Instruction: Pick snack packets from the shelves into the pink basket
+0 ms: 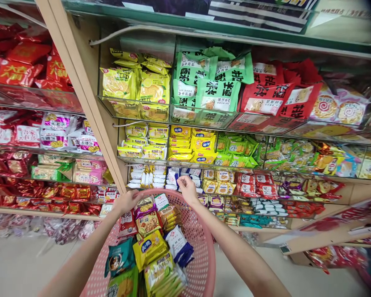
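A pink perforated basket (pixel 208 247) holds several wrapped snacks, among them a yellow packet (pixel 150 247), a teal packet (pixel 120 256), a green packet (pixel 123 284) and a white-and-blue packet (pixel 177 243). My left hand (pixel 130 201) is at the basket's far left rim, its fingers bent over the edge; whether it grips the rim is unclear. Beyond the far rim, my right hand (pixel 187 187) reaches to the shelf bin of white-and-blue packets (pixel 172 176). Its fingers are pinched against a small white-and-blue packet there.
Shelves with clear-fronted bins rise ahead, holding yellow packs (pixel 154 88), green bags (pixel 219 97) and red bags (pixel 266 99). A wooden upright (pixel 80 90) divides them from red packets (pixel 18 66) on the left. Below lies a pale floor (pixel 24 264).
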`<state>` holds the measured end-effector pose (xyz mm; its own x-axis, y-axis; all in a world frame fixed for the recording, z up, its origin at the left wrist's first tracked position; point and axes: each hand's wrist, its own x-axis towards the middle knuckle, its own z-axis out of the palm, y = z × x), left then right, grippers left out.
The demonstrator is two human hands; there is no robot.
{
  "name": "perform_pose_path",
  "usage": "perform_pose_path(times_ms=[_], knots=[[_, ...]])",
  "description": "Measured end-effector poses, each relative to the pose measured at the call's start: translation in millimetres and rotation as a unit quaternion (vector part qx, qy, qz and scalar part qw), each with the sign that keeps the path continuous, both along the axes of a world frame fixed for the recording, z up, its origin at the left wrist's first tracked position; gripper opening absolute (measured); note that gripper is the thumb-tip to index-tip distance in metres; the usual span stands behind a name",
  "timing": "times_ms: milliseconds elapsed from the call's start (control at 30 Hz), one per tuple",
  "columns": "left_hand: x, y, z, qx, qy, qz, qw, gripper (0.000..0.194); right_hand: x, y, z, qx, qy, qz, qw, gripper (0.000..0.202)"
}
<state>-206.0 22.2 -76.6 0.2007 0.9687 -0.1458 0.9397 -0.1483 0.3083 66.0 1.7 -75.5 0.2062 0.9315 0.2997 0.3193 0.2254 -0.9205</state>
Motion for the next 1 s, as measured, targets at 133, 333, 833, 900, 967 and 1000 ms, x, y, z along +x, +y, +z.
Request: perform_pose_path(times_ms=[133, 333, 833, 900, 967, 1000], knots=[[-1.5, 1.3, -2.6, 0.006, -0.005, -0.011, 1.000, 0.065, 3.9, -9.8, 10.5, 0.024, -0.026, 0.017, 0.999, 0.015], [-2.9, 2.4, -5.5, 0.004, -0.001, -0.010, 1.000, 0.066, 11.5, -18.0, 18.9, 0.042, -0.052, 0.040, 0.997, 0.015], [-2.5, 2.0, -3.4, -0.003, -0.015, -0.015, 1.000, 0.066, 15.9, 15.3, -28.0, -0.012, 0.004, 0.046, 0.999, 0.016], [-2.3, 2.6, -3.1, -0.002, -0.011, -0.016, 1.000, 0.065, 15.8, 15.3, -28.1, -0.013, 0.007, 0.049, 0.999, 0.016], [-2.5, 3.2, -3.3, -0.001, -0.009, -0.018, 1.000, 0.065, 16.2, 13.9, -26.3, -0.015, 0.008, 0.054, 0.998, 0.017], [-2.7, 3.4, -3.5, -0.001, -0.008, -0.018, 1.000, 0.065, 16.6, 12.8, -24.9, -0.015, 0.008, 0.057, 0.998, 0.017]])
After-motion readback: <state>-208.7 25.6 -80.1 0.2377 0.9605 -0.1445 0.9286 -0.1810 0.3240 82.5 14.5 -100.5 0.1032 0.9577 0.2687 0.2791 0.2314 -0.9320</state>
